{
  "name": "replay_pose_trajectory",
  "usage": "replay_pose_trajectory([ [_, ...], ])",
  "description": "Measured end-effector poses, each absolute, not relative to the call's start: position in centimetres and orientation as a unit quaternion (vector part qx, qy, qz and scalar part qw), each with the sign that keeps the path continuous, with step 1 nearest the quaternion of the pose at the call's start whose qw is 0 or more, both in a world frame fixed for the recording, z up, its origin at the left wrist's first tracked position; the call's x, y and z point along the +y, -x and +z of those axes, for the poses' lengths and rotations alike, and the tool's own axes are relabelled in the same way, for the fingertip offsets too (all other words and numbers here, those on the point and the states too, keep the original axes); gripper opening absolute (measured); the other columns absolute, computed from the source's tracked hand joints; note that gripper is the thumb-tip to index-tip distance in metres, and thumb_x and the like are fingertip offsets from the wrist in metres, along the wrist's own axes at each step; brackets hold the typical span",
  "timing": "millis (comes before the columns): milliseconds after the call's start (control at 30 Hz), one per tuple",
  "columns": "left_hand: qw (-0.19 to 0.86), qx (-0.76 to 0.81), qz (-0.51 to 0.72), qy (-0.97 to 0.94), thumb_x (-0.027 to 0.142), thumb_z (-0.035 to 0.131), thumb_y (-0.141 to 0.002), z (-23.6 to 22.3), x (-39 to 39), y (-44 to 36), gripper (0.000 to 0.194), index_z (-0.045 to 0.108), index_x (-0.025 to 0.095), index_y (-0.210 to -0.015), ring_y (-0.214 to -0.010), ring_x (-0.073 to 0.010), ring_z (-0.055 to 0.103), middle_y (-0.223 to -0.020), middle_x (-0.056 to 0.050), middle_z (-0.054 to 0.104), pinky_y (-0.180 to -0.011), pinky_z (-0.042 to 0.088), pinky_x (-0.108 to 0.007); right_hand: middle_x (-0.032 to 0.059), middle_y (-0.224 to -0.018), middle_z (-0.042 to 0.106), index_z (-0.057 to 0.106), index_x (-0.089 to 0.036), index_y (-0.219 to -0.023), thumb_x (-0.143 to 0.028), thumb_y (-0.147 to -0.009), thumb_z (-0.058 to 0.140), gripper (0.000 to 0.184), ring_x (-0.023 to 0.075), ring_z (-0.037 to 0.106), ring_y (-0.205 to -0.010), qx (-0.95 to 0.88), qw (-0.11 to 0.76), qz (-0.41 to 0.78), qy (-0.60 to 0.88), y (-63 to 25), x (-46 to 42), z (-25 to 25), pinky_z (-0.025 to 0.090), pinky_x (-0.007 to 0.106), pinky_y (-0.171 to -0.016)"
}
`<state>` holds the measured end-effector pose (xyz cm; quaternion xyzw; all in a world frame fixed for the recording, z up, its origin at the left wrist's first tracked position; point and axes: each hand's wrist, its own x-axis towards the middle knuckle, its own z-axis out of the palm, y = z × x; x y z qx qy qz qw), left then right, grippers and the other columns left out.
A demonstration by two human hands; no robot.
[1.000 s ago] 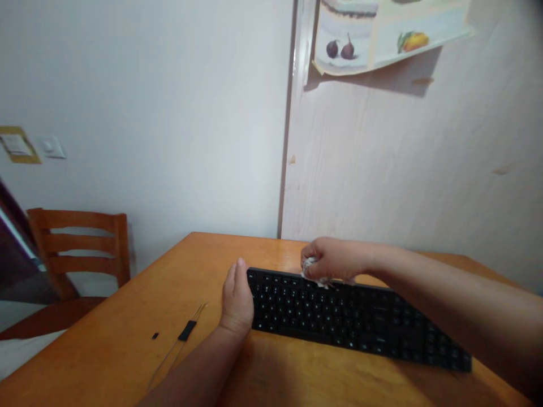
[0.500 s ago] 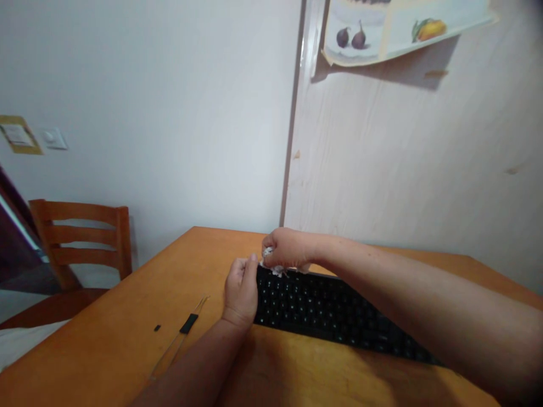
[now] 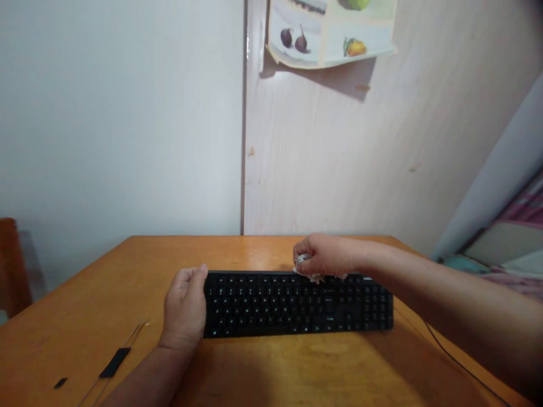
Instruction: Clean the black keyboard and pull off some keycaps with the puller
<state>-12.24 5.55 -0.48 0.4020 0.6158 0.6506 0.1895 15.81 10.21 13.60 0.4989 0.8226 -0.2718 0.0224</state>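
A black computer keyboard (image 3: 297,305) lies flat and square on the orange wooden table (image 3: 271,373). My left hand (image 3: 184,305) rests against the keyboard's left end, its fingertips at the top left corner, holding nothing. My right hand (image 3: 324,257) is closed on a crumpled white tissue (image 3: 302,263), which presses on the keyboard's top edge near the middle. Part of the top key rows lies hidden under that hand.
At the table's left lie a thin wire with a black sleeve (image 3: 114,362) and a small black piece (image 3: 60,383). A dark cable (image 3: 458,362) runs down the right side. A wooden chair (image 3: 11,265) and a bed (image 3: 504,249) stand beyond the table's ends.
My right hand has slid rightward along the keyboard's top edge, away from my left hand, with the tissue in it. The view has swung, so the keyboard now sits level and centred.
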Motion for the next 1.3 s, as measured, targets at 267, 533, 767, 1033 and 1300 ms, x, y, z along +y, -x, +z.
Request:
replay_pose_trajectory([
  [267,0.182,0.635,0.634,-0.402,0.046,0.057,-0.084,0.4,5.1,11.9,0.028,0.059,0.019,-0.076,-0.073,-0.0170,0.052,-0.070,0.003,0.058,-0.069,0.040,-0.027,0.0018,-0.067,0.068,0.062,-0.018,-0.076,-0.020,-0.075,0.056,0.006,0.0125,0.057,-0.058,0.826,-0.026,-0.195,-0.528,-21.7,9.3,12.8,0.038,0.021,-0.051],
  [533,0.192,0.656,0.619,-0.387,0.047,0.057,-0.082,1.0,4.9,11.9,0.029,0.060,0.019,-0.075,-0.070,-0.0177,0.053,-0.067,0.004,0.057,-0.065,0.039,-0.027,0.0015,-0.068,0.066,0.063,-0.018,-0.079,-0.022,-0.076,0.056,0.009,0.0136,0.058,-0.060,0.811,-0.043,-0.186,-0.553,-25.9,8.5,12.7,0.037,0.021,-0.053],
  [767,0.189,0.651,0.628,-0.383,0.047,0.057,-0.081,1.0,4.9,11.8,0.028,0.060,0.020,-0.075,-0.068,-0.0178,0.054,-0.066,0.004,0.058,-0.066,0.040,-0.028,0.0019,-0.070,0.066,0.063,-0.018,-0.080,-0.027,-0.080,0.057,0.011,0.0133,0.056,-0.061,0.796,-0.082,-0.144,-0.582,-27.3,7.9,13.1,0.038,0.021,-0.056],
  [1033,0.185,0.674,0.602,-0.387,0.046,0.055,-0.079,1.5,4.7,11.7,0.027,0.060,0.021,-0.076,-0.071,-0.0189,0.054,-0.067,0.003,0.059,-0.066,0.040,-0.028,0.0032,-0.073,0.067,0.067,-0.018,-0.080,-0.021,-0.077,0.057,0.011,0.0143,0.058,-0.065,0.822,-0.050,-0.103,-0.557,-28.8,7.6,12.2,0.038,0.022,-0.058],
  [1300,0.172,0.687,0.587,-0.391,0.050,0.052,-0.076,2.4,4.3,11.2,0.029,0.059,0.022,-0.072,-0.070,-0.0208,0.055,-0.067,0.002,0.060,-0.067,0.042,-0.030,0.0032,-0.072,0.069,0.064,-0.017,-0.084,-0.025,-0.079,0.054,0.014,0.0153,0.062,-0.064,0.769,-0.080,-0.191,-0.604,-29.9,7.5,12.2,0.042,0.022,-0.056],
])
